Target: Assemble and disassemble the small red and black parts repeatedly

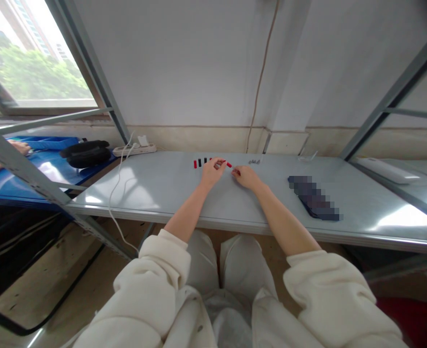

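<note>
My left hand [213, 172] is over the middle of the grey table, its fingers closed in a pinch. A small red cylinder [229, 164] sticks out tilted at its fingertips, pointing toward my other hand. Just to the right, my right hand [245, 177] rests low over the tabletop with fingers curled together; whatever is between them is too small to make out. Left of my left hand stands a short row of similar small pieces, among them a red one [195, 164] and a black one [199, 163]. Part of this row is hidden behind the hand.
Several tiny metal parts [254, 162] lie beyond my right hand. A dark pixelated object [313, 197] lies at right. A white power strip [135, 150] with a trailing cable sits at the back left. On a blue table, a black case [86, 153] lies near another person's hand [19, 147].
</note>
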A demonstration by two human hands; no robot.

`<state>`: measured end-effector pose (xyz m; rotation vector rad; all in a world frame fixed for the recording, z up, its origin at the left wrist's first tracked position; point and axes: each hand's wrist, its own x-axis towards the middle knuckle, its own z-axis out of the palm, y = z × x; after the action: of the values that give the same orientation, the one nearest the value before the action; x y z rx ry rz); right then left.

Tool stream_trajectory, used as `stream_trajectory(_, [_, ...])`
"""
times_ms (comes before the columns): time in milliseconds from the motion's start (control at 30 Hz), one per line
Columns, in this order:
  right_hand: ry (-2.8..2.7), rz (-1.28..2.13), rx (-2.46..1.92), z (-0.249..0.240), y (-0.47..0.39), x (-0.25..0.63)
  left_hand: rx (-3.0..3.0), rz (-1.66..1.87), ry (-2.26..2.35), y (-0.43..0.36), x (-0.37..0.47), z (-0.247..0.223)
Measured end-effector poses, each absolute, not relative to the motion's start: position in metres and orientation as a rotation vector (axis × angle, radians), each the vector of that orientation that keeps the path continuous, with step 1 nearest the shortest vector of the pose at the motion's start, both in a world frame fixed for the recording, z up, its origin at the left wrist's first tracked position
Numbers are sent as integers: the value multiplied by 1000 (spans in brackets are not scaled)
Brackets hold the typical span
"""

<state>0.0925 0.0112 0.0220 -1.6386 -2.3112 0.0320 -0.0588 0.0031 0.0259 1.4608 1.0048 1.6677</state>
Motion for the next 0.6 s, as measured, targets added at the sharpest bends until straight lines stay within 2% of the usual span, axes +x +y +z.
stream_trajectory(100, [-2305, 29, -1641, 23, 11, 92, 1377, 1686, 1010, 2, -59, 27])
stream_trajectory(300, [-2309, 39, -1680, 24, 10, 92, 1807, 1625, 1213, 6, -61, 23])
stream_trajectory(600, [-2307, 5, -1696, 26, 7, 92, 1873, 1606, 1219, 10, -61, 18])
